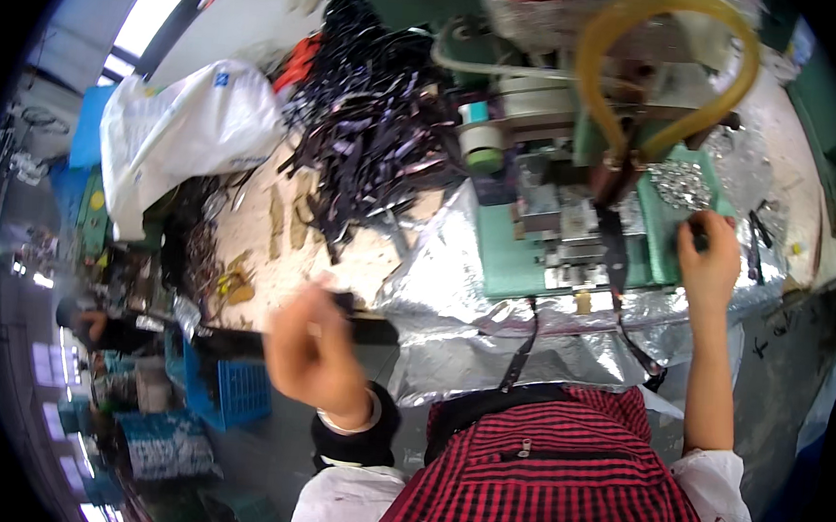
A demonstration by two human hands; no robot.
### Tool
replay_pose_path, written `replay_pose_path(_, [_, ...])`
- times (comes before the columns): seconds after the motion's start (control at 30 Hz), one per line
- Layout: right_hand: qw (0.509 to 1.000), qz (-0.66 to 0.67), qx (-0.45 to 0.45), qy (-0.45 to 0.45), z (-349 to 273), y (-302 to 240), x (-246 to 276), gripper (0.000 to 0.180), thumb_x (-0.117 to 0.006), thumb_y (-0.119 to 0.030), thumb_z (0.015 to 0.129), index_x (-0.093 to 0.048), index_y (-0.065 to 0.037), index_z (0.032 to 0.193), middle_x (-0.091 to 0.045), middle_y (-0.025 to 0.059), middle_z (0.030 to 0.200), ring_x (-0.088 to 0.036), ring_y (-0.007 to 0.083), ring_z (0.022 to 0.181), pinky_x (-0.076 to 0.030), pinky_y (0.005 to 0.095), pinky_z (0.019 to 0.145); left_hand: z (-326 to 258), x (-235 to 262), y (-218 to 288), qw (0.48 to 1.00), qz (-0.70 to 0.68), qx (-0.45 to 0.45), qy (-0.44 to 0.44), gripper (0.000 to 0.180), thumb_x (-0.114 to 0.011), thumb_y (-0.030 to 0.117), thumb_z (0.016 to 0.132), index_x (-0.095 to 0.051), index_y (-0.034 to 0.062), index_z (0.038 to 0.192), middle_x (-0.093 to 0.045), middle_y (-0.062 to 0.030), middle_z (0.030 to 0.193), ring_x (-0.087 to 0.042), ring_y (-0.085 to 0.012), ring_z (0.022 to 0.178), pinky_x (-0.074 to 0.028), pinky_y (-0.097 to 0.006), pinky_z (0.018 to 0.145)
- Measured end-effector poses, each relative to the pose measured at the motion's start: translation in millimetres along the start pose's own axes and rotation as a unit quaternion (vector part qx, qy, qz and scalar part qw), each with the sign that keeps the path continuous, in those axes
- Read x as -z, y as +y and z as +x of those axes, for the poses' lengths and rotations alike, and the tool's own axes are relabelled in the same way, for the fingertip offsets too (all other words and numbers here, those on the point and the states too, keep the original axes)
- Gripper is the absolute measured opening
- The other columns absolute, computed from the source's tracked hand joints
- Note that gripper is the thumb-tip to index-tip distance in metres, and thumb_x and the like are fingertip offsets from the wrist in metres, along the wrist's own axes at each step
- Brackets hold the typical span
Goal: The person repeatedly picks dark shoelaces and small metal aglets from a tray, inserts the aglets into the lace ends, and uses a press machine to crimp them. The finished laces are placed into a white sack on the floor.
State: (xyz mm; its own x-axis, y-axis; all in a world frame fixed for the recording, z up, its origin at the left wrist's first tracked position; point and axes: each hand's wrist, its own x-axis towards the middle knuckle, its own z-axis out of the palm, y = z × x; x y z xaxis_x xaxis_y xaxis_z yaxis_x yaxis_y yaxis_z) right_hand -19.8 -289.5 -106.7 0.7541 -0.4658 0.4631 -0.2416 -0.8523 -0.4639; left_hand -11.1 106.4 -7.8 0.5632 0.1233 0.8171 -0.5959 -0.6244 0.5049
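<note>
The left hand (312,355) is motion-blurred; its finger positions and the state of its grip cannot be determined. The right hand (708,258) covers a small dark item at the green machine (572,242); the item's kind is not discernible. The yellow hose (674,61) is cut off by the upper edge. The black strap (618,273) runs below the desk (491,313) edge, its end hidden.

Black strap (616,254) running down over the front of the green press machine (572,242), narrow and dark, hanging past the machine's foil-covered edge, small silvery metal pieces (683,184) heaped at the machine's right side, shiny, loosely piled
</note>
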Motion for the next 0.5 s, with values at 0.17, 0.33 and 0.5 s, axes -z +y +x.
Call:
replay_pose_path(0.17, [0.984,0.174,0.020,0.043,2.8,-2.6,-4.5,0.014,-0.066,-0.009,0.088,-0.064,-0.001,0.099,-0.070,0.0103,0.085,-0.069,0.0186,0.077,-0.052,0.0300,0.076,13.0,20.2,-87.9,0.937,0.218,-0.025,-0.273,0.015,-0.073,-0.002,0.077,-0.072,0.0037,0.091,-0.068,-0.0113,0.096,-0.061,-0.0311,0.094,-0.049,-0.039,0.085])
replay_pose_path(0.33, [0.960,0.271,-0.062,-0.019,12.4,-6.2,-21.6,0.015,-0.065,-0.005,0.091,-0.068,-0.001,0.106,-0.071,0.0092,0.090,-0.069,0.0183,0.081,-0.052,0.0296,0.079,-25.9,-23.4,-130.6,0.913,0.267,0.000,-0.309,0.017,-0.081,0.016,0.073,-0.072,0.0049,0.083,-0.062,-0.0120,0.090,-0.057,-0.0343,0.094,-0.047,-0.043,0.083])
replay_pose_path(0.5, [0.985,0.169,0.004,0.028,0.0,13.1,-3.1,0.018,-0.069,-0.005,0.087,-0.071,-0.002,0.104,-0.072,0.0117,0.102,-0.068,0.0255,0.097,-0.052,0.0361,0.087,-26.9,-74.8,-173.9,0.835,0.402,0.083,-0.366,0.039,-0.085,0.038,0.069,-0.074,0.0024,0.077,-0.068,-0.0168,0.089,-0.065,-0.0380,0.089,-0.052,-0.046,0.079])
